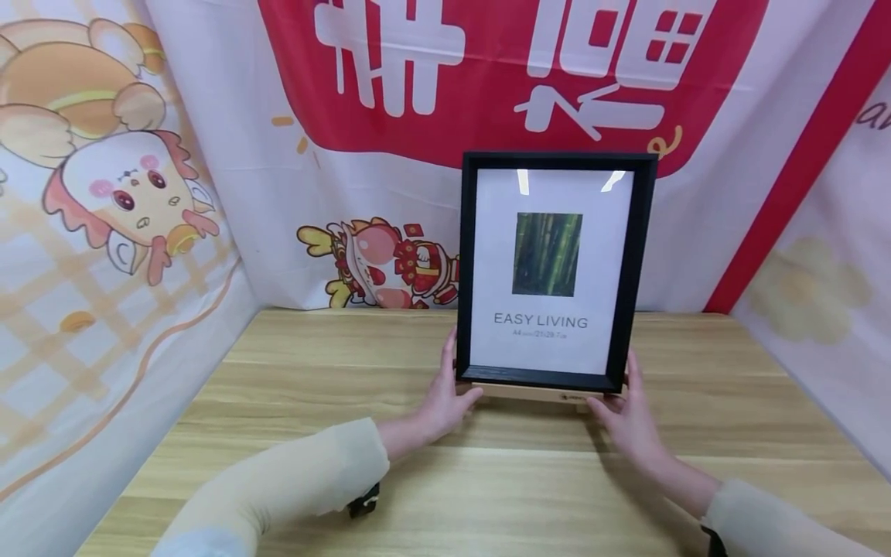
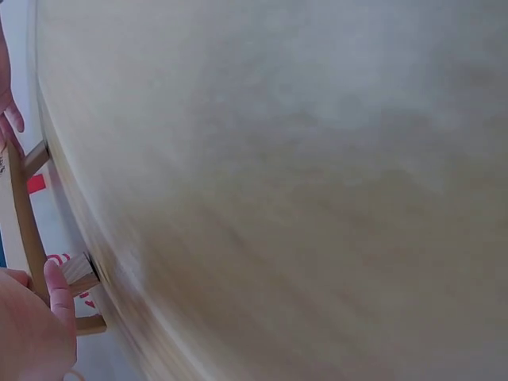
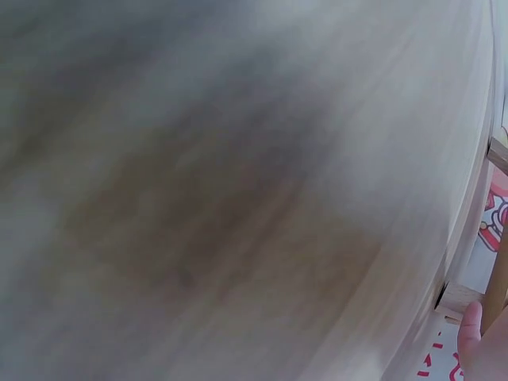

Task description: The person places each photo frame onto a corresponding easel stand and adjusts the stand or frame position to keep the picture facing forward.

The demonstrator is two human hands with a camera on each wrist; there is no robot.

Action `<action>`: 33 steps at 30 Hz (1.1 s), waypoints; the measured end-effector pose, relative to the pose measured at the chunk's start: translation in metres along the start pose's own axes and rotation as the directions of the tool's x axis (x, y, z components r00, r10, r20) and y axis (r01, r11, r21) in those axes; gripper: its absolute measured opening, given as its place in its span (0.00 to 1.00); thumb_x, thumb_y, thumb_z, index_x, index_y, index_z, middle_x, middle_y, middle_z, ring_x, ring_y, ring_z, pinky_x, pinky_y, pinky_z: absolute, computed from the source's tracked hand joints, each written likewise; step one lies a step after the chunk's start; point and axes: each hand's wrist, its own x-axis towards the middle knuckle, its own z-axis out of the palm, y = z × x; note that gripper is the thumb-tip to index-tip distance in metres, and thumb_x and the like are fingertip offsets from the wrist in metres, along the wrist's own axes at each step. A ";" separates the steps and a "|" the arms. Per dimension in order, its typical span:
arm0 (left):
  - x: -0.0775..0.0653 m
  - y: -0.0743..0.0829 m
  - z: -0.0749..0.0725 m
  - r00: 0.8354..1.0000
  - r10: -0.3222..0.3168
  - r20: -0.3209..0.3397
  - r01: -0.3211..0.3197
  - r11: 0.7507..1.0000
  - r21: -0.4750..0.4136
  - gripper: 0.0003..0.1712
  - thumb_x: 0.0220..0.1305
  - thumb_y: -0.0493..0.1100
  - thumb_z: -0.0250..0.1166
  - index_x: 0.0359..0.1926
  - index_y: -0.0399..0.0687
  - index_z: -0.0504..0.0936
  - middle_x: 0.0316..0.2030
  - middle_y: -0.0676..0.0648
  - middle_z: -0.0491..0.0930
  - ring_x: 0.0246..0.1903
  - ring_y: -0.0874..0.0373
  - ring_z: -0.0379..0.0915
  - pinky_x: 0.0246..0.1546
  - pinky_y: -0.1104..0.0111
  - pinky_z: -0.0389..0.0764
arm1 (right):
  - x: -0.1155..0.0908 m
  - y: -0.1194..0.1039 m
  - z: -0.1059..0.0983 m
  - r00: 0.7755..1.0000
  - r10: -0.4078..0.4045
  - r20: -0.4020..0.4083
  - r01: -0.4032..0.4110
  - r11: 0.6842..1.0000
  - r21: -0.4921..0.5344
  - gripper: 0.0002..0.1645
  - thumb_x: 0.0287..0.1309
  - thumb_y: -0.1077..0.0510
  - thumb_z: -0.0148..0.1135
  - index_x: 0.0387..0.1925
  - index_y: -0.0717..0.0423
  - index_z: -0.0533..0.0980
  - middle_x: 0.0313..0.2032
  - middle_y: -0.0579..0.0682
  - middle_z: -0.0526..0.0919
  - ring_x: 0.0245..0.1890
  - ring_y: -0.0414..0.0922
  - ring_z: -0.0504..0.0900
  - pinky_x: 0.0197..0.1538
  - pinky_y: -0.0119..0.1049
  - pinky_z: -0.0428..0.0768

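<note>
A black picture frame (image 1: 544, 352) with a bamboo picture and the words EASY LIVING stands nearly upright on a low wooden stand (image 1: 522, 393). My left hand (image 1: 440, 406) holds the stand's left end, thumb in front and fingers up along the side. At the other end, my right hand (image 1: 635, 429) grips it the same way. In the left wrist view, the left hand (image 2: 36, 337) has its thumb against the wooden stand (image 2: 25, 230), near a short foot. The right wrist view catches only part of the right hand (image 3: 486, 349), thumb beside another foot.
The wood-grain table (image 1: 334, 340) extends around the stand. Behind it hangs a printed cloth (image 1: 244, 232) with a red banner and cartoon figures. More printed cloth (image 1: 104, 309) walls the left side, and a pale cloth (image 1: 814, 302) the right.
</note>
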 end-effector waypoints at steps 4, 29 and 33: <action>-0.004 -0.002 -0.007 1.000 0.003 -0.014 -0.002 1.000 0.016 0.66 0.62 0.28 0.64 0.71 0.88 0.28 0.69 0.35 0.60 0.55 0.43 0.72 0.29 0.63 0.83 | 0.003 -0.002 0.006 1.000 0.005 0.023 -0.004 1.000 -0.002 0.62 0.59 0.76 0.57 0.76 0.47 0.27 0.64 0.77 0.52 0.53 0.73 0.72 0.47 0.26 0.78; -0.023 -0.010 -0.038 0.996 0.010 -0.084 -0.007 0.999 0.043 0.66 0.60 0.29 0.65 0.72 0.85 0.28 0.71 0.38 0.57 0.63 0.41 0.63 0.50 0.55 0.79 | 0.015 -0.012 0.036 0.997 0.009 0.073 -0.011 1.000 0.029 0.62 0.59 0.76 0.59 0.76 0.44 0.29 0.64 0.70 0.58 0.54 0.67 0.74 0.50 0.35 0.79; -0.022 -0.012 -0.042 0.998 0.007 -0.065 -0.007 1.000 0.009 0.66 0.60 0.28 0.64 0.71 0.87 0.29 0.71 0.36 0.56 0.61 0.39 0.66 0.34 0.60 0.84 | 0.014 -0.013 0.039 0.997 0.036 0.072 -0.038 0.999 0.027 0.63 0.60 0.75 0.58 0.76 0.42 0.28 0.67 0.70 0.55 0.55 0.66 0.73 0.50 0.35 0.79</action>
